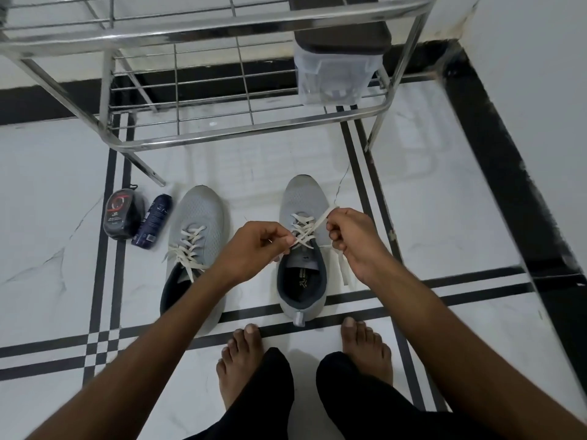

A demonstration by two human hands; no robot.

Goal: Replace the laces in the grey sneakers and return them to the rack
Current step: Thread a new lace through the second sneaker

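While both hands' fingers pinch it, lace crosses sneaker.

two sneakers stand side by side on the floor, the left sneaker beside the right sneaker; the rack stands behind them; left of the left sneaker lie a bottle and a pouch; a box sits on the rack's right end.

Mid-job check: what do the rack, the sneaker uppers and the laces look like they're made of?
Rack: polished metal, likely steel tube and wire, going by its bright mirror-like shine. Right-hand sneaker and left-hand sneaker: grey knit or mesh fabric, matte, with a fine perforated texture. Laces: flat off-white woven tape, probably cotton or polyester; both hands are pinching it.
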